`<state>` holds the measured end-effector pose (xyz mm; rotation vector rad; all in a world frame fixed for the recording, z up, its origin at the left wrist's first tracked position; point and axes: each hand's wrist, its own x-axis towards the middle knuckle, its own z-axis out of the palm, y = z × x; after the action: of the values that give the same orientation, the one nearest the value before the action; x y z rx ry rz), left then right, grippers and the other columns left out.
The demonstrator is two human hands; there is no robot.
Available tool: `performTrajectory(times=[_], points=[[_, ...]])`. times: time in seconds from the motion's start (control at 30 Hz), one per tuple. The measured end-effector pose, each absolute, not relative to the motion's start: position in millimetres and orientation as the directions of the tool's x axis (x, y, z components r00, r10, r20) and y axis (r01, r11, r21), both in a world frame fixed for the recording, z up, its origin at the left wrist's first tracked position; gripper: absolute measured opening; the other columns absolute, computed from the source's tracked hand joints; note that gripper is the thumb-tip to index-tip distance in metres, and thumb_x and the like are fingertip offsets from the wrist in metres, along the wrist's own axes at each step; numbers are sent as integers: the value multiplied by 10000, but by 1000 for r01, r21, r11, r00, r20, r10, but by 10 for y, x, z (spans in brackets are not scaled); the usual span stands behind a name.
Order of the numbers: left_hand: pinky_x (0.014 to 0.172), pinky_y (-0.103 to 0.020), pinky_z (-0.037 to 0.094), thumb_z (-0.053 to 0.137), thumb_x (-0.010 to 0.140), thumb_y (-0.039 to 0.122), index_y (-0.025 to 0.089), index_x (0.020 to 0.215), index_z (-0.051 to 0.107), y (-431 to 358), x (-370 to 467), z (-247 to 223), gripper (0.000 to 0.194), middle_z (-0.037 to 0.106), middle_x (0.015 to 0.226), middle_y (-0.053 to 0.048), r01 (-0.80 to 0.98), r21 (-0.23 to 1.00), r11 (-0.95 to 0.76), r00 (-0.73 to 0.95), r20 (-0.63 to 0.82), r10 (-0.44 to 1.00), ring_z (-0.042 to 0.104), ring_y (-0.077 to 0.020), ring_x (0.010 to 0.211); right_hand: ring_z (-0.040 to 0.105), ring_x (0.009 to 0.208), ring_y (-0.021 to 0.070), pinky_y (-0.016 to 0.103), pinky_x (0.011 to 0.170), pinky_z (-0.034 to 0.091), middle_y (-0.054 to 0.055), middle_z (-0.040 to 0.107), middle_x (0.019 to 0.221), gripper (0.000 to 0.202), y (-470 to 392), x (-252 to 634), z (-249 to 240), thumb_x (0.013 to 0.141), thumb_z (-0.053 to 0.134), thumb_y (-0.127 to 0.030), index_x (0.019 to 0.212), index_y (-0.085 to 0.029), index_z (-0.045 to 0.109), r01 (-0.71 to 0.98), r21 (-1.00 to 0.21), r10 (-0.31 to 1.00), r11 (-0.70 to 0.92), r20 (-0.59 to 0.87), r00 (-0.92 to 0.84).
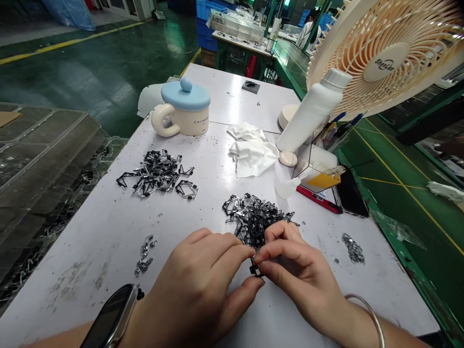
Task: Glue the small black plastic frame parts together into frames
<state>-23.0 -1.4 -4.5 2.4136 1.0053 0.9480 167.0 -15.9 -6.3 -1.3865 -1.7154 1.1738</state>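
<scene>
A small black plastic part is held between my two hands, low in the middle of the view. My left hand pinches it from the left, index finger and thumb against it. From the right, my right hand grips it with thumb and index fingertips; most of the part is hidden by fingers. Just beyond my fingers lies a pile of black parts. Another pile of black parts spreads farther left. Small metal clips lie left of my left hand, and more metal clips at the right.
A mug with a blue lid stands at the back left. White cloths lie mid-table. A white bottle leans beside a clear pen holder, with a large fan behind. Plastic bins stand left of the table.
</scene>
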Motion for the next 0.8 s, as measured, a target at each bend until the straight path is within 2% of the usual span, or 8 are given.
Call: performTrajectory(times=[0.17,0.3,0.5,0.67,0.8], points=[[646,-343,420,594,830,168,170,879,598,-10,-231,-65,49,641,783,-3,480,594,-646,524,396,754,566,-173,687,454,936,173,358,849,370,27,465,902,91,-160,1666,-69,860,562,-320,832,-285,640,409,-912,965,36,-74,-250],[610,-294,416,659,780,165,186,855,606,-7,-228,-69,93,648,757,26,444,663,-602,499,375,781,559,-148,669,454,920,177,363,840,366,29,460,881,95,-165,1670,-64,852,571,-322,824,-277,650,418,-908,961,30,-89,-261],[565,-242,422,737,716,212,212,810,639,13,-224,-54,136,645,705,55,438,781,-446,467,226,855,577,-121,648,459,921,168,359,847,358,23,467,884,186,-159,1717,-6,895,493,-318,875,-315,677,403,-914,948,44,-89,-305],[536,-235,415,742,709,238,215,772,645,20,-228,-45,117,615,655,61,439,817,-375,467,149,871,556,-107,584,443,933,181,376,859,350,31,459,895,241,-193,1752,6,909,447,-330,909,-333,687,438,-892,948,116,-33,-317],[487,-211,412,740,693,227,223,772,652,26,-222,-35,118,623,654,62,405,866,-293,448,91,889,554,-98,556,452,937,184,364,836,378,35,453,943,242,-195,1797,15,900,448,-299,984,-352,668,478,-842,949,252,117,-294]])
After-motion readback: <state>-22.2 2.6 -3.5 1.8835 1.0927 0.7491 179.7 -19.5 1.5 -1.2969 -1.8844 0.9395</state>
